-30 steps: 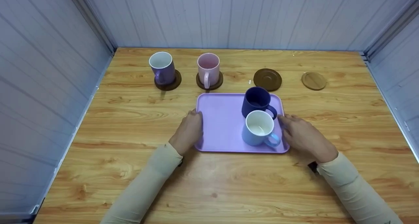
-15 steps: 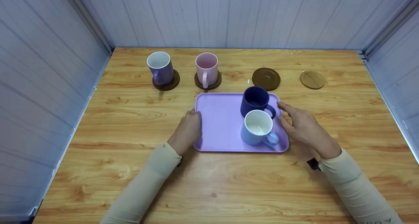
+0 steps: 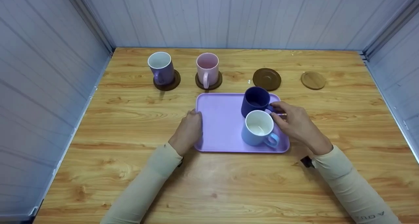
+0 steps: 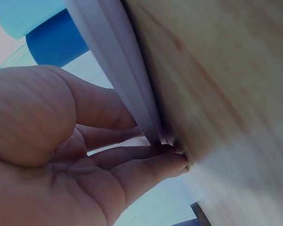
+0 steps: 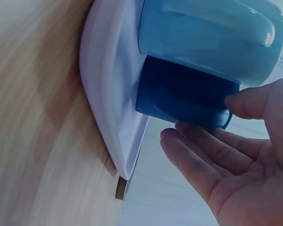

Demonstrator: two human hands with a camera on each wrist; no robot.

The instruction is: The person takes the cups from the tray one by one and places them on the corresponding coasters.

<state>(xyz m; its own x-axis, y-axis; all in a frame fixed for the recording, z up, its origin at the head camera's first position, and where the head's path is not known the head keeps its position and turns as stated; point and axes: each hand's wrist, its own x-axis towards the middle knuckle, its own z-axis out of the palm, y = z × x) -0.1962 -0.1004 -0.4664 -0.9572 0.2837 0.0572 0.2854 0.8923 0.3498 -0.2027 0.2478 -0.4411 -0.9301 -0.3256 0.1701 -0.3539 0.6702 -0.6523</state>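
Note:
My left hand (image 3: 187, 130) grips the left edge of a lilac tray (image 3: 219, 125); in the left wrist view its fingers (image 4: 146, 172) reach under the rim. On the tray's right half a dark blue mug (image 3: 250, 109) stands upright behind a light blue mug (image 3: 252, 135). Beside the dark blue mug's handle is my right hand (image 3: 299, 125), thumb and fingers spread on either side of it. The right wrist view shows the thumb tip (image 5: 236, 103) at the handle and the fingers slightly bent, without a plain grip. The light blue mug partly covers the dark one.
Behind the tray, a purple mug (image 3: 165, 73) and a pink mug (image 3: 209, 71) stand on dark brown coasters. Farther right lie a bare dark brown coaster (image 3: 266, 79) and a light wooden coaster (image 3: 313, 80). Panel walls (image 3: 212, 17) enclose the table's back and sides.
My right hand has left the tray's right edge, opened, and moved left to the dark blue mug's handle. The left hand, tray and mugs have stayed in place.

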